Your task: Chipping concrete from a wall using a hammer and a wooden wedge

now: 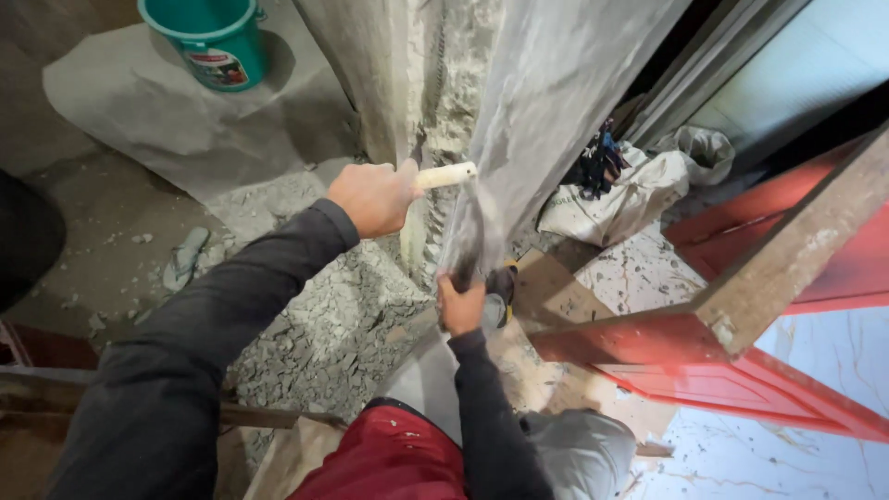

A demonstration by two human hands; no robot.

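The left hand (373,196) was closed in a full grip round the pale wooden handle (446,175) of a striking tool, most likely a hammer, though its head could not be made out against the wall. The handle lay nearly level, its long axis running from the fist toward the right and a little upward, so its free end pointed at the broken, chipped-out channel (433,102) in the grey concrete column.

The right hand (460,304) sat lower and closer to the body, closed round the lower end of a dark metal tool, probably a chisel (466,250). The chisel's long axis ran steeply upward and slightly rightward from that grip, its upper part blurring into the column's smooth face, so the exact point of contact could not be told. The handle's end therefore stood above the chisel hand, with the chisel shaft rising between them; the left hand was the higher and farther of the two.

Grey rubble (319,319) lay heaped on the floor at the column's foot. A teal bucket (215,39) stood well apart at the upper left, a white sack (639,190) lay to the right of the column, and a red door panel (741,380) lay flat further right.
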